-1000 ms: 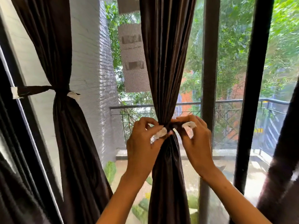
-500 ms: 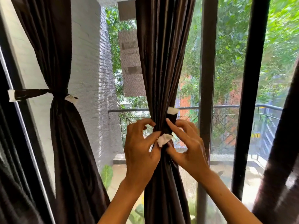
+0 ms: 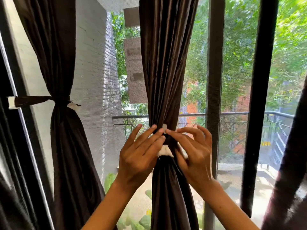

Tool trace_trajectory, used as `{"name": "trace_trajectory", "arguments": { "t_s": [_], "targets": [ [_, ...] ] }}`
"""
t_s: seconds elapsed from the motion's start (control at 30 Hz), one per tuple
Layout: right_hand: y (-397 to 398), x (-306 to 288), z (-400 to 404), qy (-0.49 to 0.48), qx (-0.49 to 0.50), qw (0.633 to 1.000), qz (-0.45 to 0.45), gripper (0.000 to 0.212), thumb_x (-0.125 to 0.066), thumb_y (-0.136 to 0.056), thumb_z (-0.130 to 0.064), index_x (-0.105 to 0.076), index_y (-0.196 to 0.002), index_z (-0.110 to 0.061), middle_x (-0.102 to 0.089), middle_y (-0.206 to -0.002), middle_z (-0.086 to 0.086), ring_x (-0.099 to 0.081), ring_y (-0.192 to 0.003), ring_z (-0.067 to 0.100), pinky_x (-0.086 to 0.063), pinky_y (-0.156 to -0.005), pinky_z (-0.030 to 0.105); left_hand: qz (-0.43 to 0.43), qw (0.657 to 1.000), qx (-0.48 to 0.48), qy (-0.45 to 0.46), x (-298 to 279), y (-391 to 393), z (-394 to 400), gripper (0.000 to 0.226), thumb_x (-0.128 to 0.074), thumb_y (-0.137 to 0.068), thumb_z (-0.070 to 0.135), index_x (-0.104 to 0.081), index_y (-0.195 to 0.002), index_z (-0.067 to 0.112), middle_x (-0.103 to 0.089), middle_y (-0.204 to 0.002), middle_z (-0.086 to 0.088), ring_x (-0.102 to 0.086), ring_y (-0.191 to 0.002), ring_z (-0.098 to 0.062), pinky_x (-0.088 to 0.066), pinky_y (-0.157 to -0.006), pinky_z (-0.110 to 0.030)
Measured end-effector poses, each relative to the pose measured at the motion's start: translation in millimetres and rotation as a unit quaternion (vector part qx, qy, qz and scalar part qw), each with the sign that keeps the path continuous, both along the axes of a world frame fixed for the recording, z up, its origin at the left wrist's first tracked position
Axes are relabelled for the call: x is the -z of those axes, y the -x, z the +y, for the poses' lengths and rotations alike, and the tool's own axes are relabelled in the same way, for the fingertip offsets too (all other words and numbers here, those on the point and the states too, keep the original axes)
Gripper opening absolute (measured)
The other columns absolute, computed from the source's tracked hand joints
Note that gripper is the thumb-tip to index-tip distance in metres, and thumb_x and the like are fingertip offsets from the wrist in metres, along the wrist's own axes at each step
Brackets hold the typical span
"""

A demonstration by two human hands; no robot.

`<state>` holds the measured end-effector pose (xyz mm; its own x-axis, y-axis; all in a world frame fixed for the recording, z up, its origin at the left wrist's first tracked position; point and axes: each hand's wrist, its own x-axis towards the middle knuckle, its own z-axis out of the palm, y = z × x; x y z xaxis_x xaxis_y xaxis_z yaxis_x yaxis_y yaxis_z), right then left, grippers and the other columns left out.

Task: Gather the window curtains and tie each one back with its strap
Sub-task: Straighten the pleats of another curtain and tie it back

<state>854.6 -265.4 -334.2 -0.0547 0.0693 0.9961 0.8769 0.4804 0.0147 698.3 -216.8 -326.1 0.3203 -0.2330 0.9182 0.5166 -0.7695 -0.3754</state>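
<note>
A dark brown middle curtain (image 3: 166,63) hangs gathered into a narrow bunch. Its dark strap (image 3: 169,141) with white ends wraps the bunch at waist height; one white end (image 3: 164,151) shows below and another peeks above. My left hand (image 3: 139,155) lies on the strap's left side with straight fingers touching it. On the strap's right side is my right hand (image 3: 194,155), its index fingertip on the knot and its other fingers lifted and spread. At the left, a second curtain (image 3: 66,146) is tied with its strap (image 3: 38,100).
A third dark curtain (image 3: 290,171) hangs untied at the right edge. Two dark vertical window posts (image 3: 214,72) (image 3: 264,80) stand right of the middle curtain. Behind the glass are a balcony railing (image 3: 240,114), a white brick wall (image 3: 93,80) and trees.
Both hands have gone from pinching the strap ends to lying on the knot with fingers spread. The strap is now wrapped closed on the middle curtain. The camera has tilted up slightly.
</note>
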Motion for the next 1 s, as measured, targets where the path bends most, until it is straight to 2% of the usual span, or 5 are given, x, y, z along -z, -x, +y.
{"name": "trace_trajectory", "arguments": {
  "t_s": [0.2, 0.4, 0.57, 0.8, 1.0],
  "targets": [
    [1, -10, -9, 0.092, -0.087, 0.991, 0.036, 0.032, -0.051, -0.080, -0.019, -0.040, -0.110, -0.017, -0.041, -0.103, -0.019, -0.058, -0.097, -0.001, -0.010, -0.118, 0.040, -0.123, 0.980, 0.074, 0.137, -3, -14, -3, 0.035, -0.050, -0.078, 0.000, -0.070, -0.106, 0.009, -0.064, -0.110, 0.008, -0.061, -0.108, -0.007, -0.030, -0.113, -0.042],
    [-4, -20, -19, 0.065, 0.011, 0.997, -0.044, 0.030, -0.062, -0.070, -0.017, -0.048, -0.096, -0.016, -0.050, -0.091, -0.010, -0.052, -0.095, 0.016, -0.012, -0.116, 0.048, -0.167, 0.956, 0.126, 0.207, -6, -25, -13, 0.036, -0.057, -0.079, 0.010, -0.061, -0.109, 0.030, -0.061, -0.107, 0.023, -0.061, -0.102, -0.002, -0.031, -0.110, -0.038],
    [-8, -22, -19, 0.000, 0.067, 0.995, -0.071, 0.018, -0.067, -0.078, -0.013, -0.057, -0.091, -0.020, -0.064, -0.087, -0.006, -0.055, -0.099, 0.018, -0.014, -0.114, 0.055, -0.217, 0.925, 0.159, 0.266, -6, -33, -14, 0.031, -0.063, -0.078, 0.009, -0.058, -0.103, 0.026, -0.063, -0.099, 0.028, -0.041, -0.103, 0.028, -0.048, -0.086, -0.055],
    [-17, -16, -6, -0.090, 0.113, 0.986, -0.088, 0.013, -0.066, -0.089, -0.009, -0.075, -0.080, -0.010, -0.071, -0.088, 0.006, -0.063, -0.092, 0.023, -0.025, -0.108, 0.048, -0.246, 0.900, 0.160, 0.323, -10, -37, -15, 0.010, -0.066, -0.081, 0.016, -0.070, -0.090, 0.020, -0.064, -0.083, 0.022, -0.058, -0.085, -0.012, -0.049, -0.076, -0.047],
    [-15, -15, -4, -0.018, 0.049, 0.998, -0.047, 0.021, -0.053, -0.094, -0.009, -0.069, -0.081, -0.007, -0.072, -0.091, 0.001, -0.066, -0.091, 0.012, -0.035, -0.104, 0.039, -0.239, 0.881, 0.198, 0.357, -12, -36, -15, 0.016, -0.065, -0.082, 0.027, -0.064, -0.096, 0.034, -0.066, -0.085, 0.030, -0.063, -0.084, 0.001, -0.052, -0.078, -0.035]
  ]
}}
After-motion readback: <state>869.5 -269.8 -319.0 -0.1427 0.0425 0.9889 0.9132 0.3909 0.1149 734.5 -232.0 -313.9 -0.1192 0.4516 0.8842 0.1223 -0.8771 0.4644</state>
